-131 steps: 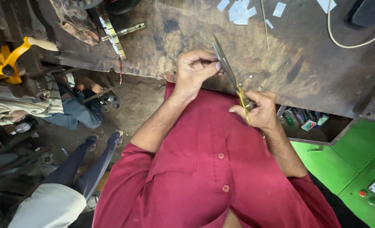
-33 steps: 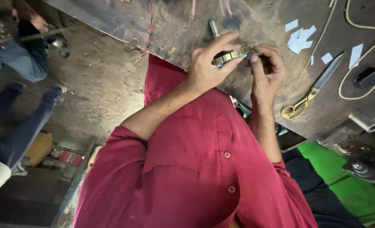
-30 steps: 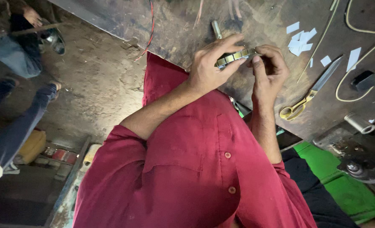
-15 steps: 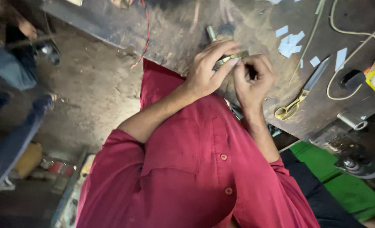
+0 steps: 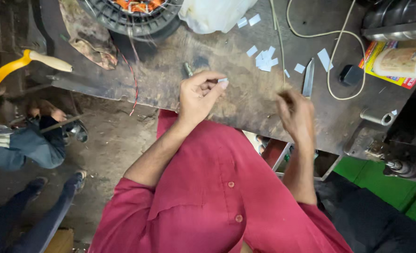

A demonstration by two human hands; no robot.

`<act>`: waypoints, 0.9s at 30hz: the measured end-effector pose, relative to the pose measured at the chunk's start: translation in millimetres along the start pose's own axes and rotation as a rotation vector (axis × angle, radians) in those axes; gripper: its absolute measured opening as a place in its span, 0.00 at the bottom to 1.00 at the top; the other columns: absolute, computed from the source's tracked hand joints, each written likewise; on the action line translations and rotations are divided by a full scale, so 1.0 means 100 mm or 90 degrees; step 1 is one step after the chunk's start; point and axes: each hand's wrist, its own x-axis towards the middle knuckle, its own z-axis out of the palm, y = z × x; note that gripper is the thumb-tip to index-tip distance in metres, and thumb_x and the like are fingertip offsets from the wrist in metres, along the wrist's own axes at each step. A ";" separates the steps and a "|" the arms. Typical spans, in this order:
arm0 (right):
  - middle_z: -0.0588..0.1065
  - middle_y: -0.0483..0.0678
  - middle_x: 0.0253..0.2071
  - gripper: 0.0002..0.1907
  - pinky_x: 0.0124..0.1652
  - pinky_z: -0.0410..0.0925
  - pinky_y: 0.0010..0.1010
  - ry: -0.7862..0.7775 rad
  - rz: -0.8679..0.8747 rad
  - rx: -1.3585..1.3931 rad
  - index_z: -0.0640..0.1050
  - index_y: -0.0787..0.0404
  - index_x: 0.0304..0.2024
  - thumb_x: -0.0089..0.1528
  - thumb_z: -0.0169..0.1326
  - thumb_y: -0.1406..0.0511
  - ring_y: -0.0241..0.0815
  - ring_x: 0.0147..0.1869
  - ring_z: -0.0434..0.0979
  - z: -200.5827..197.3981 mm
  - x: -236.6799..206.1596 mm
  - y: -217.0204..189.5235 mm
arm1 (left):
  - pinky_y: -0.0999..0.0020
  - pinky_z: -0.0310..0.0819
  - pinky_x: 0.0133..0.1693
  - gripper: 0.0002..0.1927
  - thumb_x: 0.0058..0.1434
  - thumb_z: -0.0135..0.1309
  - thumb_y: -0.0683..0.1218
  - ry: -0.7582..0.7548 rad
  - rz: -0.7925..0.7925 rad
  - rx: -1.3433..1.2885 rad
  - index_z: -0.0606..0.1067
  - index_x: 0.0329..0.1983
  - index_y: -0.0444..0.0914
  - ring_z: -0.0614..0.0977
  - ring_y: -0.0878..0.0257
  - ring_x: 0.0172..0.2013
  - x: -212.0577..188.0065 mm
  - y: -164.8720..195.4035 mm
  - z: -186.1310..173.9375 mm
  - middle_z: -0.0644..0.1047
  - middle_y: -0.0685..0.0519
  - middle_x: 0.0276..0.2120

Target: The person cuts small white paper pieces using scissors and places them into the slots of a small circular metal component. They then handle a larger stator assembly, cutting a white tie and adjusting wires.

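A worker in a red shirt (image 5: 217,197) leans over a worn, dark workbench (image 5: 245,93), seen from a head-worn camera. The left hand (image 5: 199,96) is raised just above the bench edge, its fingertips (image 5: 216,85) pinched narrow on a small pale piece (image 5: 223,80), apparently a slip of paper or card. The right hand (image 5: 296,115) hovers over the bench close to the scissors (image 5: 308,83), which lie flat with the blades pointing away; the hand is blurred, and whether its fingers grip anything cannot be told. More white paper scraps (image 5: 264,58) are scattered on the bench beyond both hands, near a cream cord (image 5: 332,56) that loops across the surface. A wound motor stator (image 5: 130,14) sits at the far edge beside a white plastic bag (image 5: 212,14). On the floor at left, another person's legs (image 5: 25,145) are visible beside a yellow tool (image 5: 11,68).
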 end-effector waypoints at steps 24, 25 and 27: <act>0.69 0.41 0.20 0.13 0.19 0.56 0.26 -0.024 0.277 0.363 0.78 0.70 0.32 0.66 0.61 0.65 0.30 0.18 0.63 -0.09 -0.93 1.73 | 0.70 0.83 0.39 0.15 0.68 0.59 0.35 -0.054 -0.057 -0.137 0.75 0.57 0.28 0.87 0.61 0.41 0.02 -0.26 0.87 0.80 0.45 0.42; 0.69 0.40 0.21 0.11 0.20 0.54 0.25 -0.026 0.248 0.445 0.79 0.69 0.33 0.64 0.61 0.65 0.30 0.19 0.62 0.01 -0.98 1.67 | 0.70 0.82 0.38 0.15 0.67 0.59 0.34 -0.046 -0.062 -0.142 0.75 0.56 0.28 0.87 0.61 0.40 0.00 -0.26 0.88 0.79 0.47 0.42; 0.70 0.38 0.25 0.20 0.23 0.56 0.23 -0.045 0.139 0.531 0.79 0.68 0.37 0.58 0.63 0.56 0.28 0.23 0.63 0.13 -1.04 1.52 | 0.70 0.83 0.39 0.16 0.66 0.59 0.34 -0.037 -0.059 -0.137 0.75 0.57 0.28 0.86 0.62 0.39 -0.01 -0.25 0.90 0.80 0.47 0.42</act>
